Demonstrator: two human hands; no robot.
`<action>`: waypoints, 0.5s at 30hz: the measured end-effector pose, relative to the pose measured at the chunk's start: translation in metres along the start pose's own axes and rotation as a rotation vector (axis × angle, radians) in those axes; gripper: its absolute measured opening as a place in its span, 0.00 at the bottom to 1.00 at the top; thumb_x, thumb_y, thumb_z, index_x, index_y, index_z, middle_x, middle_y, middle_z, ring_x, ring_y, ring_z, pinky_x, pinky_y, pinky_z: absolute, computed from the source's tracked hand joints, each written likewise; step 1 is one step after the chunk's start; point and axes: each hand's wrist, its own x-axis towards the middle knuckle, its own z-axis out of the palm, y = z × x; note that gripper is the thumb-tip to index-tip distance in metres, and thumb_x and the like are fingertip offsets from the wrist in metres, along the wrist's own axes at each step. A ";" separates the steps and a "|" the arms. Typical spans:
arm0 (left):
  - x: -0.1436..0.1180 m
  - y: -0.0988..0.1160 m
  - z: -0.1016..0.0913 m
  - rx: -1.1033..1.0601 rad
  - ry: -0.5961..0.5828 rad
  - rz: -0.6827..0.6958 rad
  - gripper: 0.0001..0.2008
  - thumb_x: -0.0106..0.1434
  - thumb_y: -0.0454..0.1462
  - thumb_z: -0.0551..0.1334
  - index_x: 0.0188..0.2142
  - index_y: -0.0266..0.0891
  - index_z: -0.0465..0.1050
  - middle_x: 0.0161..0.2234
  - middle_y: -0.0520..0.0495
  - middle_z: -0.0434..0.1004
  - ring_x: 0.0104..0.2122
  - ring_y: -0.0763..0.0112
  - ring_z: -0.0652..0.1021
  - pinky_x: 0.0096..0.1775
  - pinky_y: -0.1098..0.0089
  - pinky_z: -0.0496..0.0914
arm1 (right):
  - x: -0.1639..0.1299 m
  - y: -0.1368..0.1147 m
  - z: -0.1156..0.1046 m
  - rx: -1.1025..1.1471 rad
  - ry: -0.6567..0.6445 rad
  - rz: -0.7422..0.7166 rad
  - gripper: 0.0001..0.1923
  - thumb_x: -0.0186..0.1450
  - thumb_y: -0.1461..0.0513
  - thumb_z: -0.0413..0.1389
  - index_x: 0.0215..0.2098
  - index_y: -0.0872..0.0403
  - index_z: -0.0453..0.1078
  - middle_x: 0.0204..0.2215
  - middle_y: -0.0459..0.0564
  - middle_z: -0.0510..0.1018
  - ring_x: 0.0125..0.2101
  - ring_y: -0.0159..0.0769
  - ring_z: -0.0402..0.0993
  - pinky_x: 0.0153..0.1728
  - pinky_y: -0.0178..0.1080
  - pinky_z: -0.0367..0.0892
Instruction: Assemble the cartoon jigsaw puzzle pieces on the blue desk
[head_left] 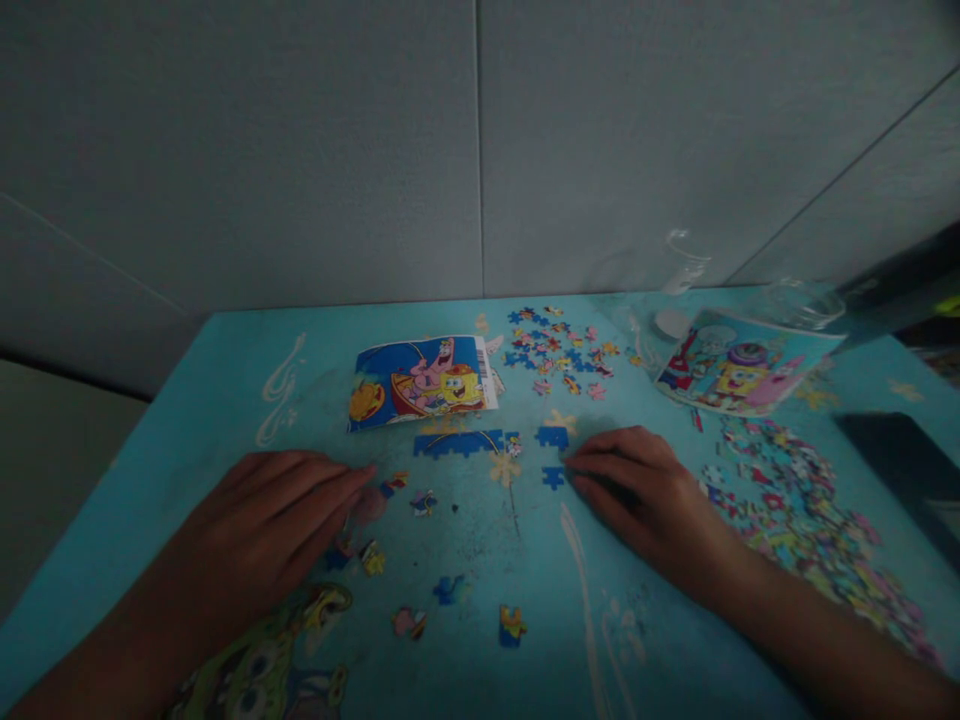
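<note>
joined strip [461,443] between hands, before picture card [424,383] | loose pile [795,510] right | scattered pieces [559,350] behind

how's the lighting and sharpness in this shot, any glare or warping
Head view: dim overall with a blue cast, darkening toward the corners; both the left hand and right hand are underexposed and soft; the clear jar at the back right is faint with slight highlights; straight wall seams bow near the edges, a wide-lens warp; the loose piece pile blurs together.

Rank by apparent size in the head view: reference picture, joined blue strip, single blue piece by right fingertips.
1. reference picture
2. joined blue strip
3. single blue piece, beside the right hand
All lie at similar depth, so the order looks safe.
</note>
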 end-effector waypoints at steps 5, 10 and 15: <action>0.002 0.002 -0.002 -0.015 0.000 0.005 0.26 0.72 0.38 0.56 0.67 0.59 0.59 0.50 0.51 0.80 0.45 0.57 0.78 0.47 0.50 0.71 | -0.001 -0.002 0.002 0.000 -0.027 -0.015 0.12 0.71 0.58 0.58 0.51 0.44 0.77 0.47 0.51 0.79 0.48 0.45 0.75 0.48 0.50 0.71; 0.003 0.005 -0.001 -0.020 -0.002 -0.022 0.28 0.71 0.40 0.55 0.68 0.63 0.57 0.49 0.52 0.80 0.45 0.55 0.78 0.46 0.47 0.73 | 0.000 -0.004 0.004 -0.017 -0.032 -0.014 0.11 0.70 0.58 0.58 0.51 0.43 0.77 0.46 0.51 0.78 0.48 0.45 0.75 0.46 0.50 0.71; 0.006 0.006 -0.002 -0.011 0.023 -0.005 0.25 0.71 0.39 0.57 0.65 0.60 0.63 0.49 0.53 0.80 0.44 0.58 0.79 0.47 0.51 0.73 | 0.001 -0.005 0.005 0.003 -0.032 -0.006 0.10 0.70 0.60 0.59 0.49 0.44 0.77 0.46 0.50 0.79 0.47 0.44 0.75 0.47 0.50 0.69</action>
